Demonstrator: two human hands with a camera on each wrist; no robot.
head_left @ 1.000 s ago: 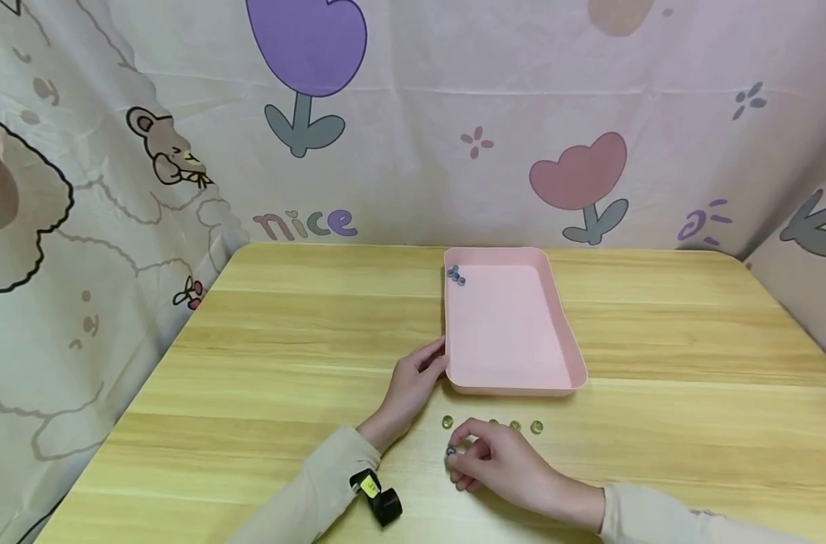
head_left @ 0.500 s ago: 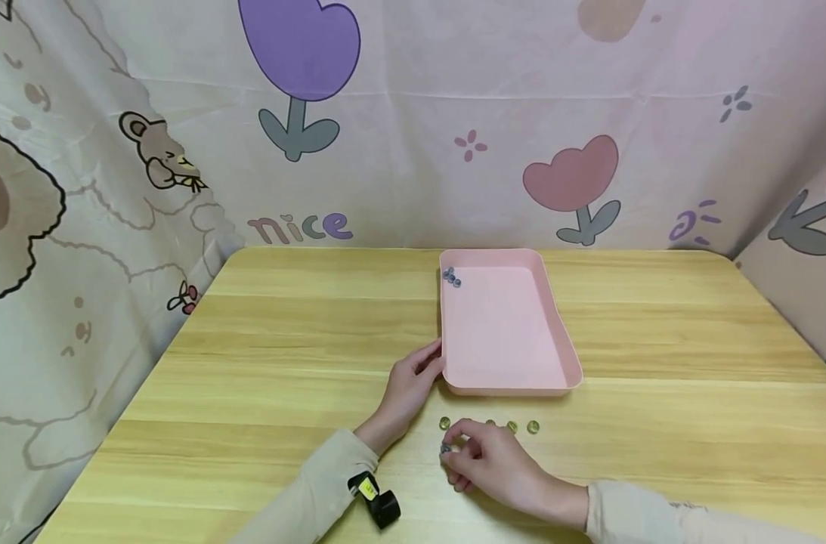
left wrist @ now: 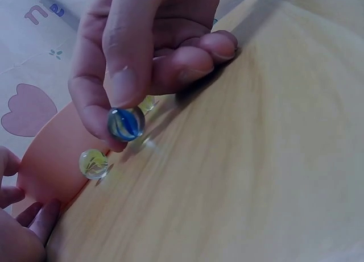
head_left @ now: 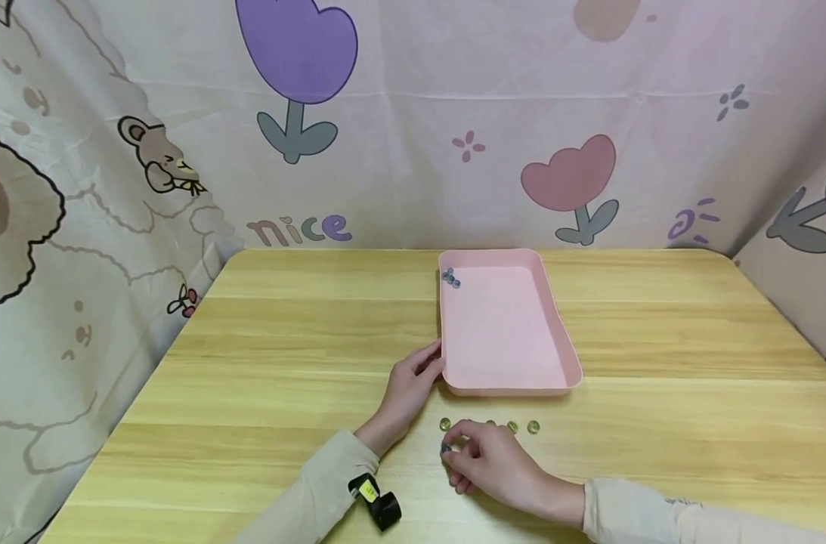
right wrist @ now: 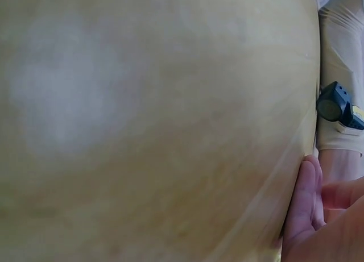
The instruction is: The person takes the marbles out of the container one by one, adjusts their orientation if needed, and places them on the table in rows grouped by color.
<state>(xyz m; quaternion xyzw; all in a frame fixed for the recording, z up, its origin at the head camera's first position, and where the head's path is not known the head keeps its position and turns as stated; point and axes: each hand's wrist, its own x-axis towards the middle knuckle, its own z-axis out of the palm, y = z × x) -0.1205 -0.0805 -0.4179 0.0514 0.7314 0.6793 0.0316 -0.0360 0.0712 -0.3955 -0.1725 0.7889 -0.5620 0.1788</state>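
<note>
A clear glass marble with a blue swirl (left wrist: 127, 124) is pinched between thumb and forefinger of my right hand (head_left: 497, 461), low over the table's near part. The other right fingers are curled, as the left wrist view shows. My left hand (head_left: 407, 385) rests its fingers against the outside of the pink tray (head_left: 508, 391) at the near left corner. Several blue marbles (head_left: 451, 279) lie together in the tray's far left corner. On the wood in front of the tray, several yellow-green marbles (head_left: 533, 427) form a loose row, partly hidden by the right hand.
The light wooden table (head_left: 283, 363) runs back to a printed cloth (head_left: 413, 166). A black wrist camera (head_left: 378, 502) is strapped to the left sleeve. Mostly table surface fills the right wrist view.
The head view has shifted slightly. My right hand keeps its pinch on the blue marble near the same spot, and my left hand stays against the tray.
</note>
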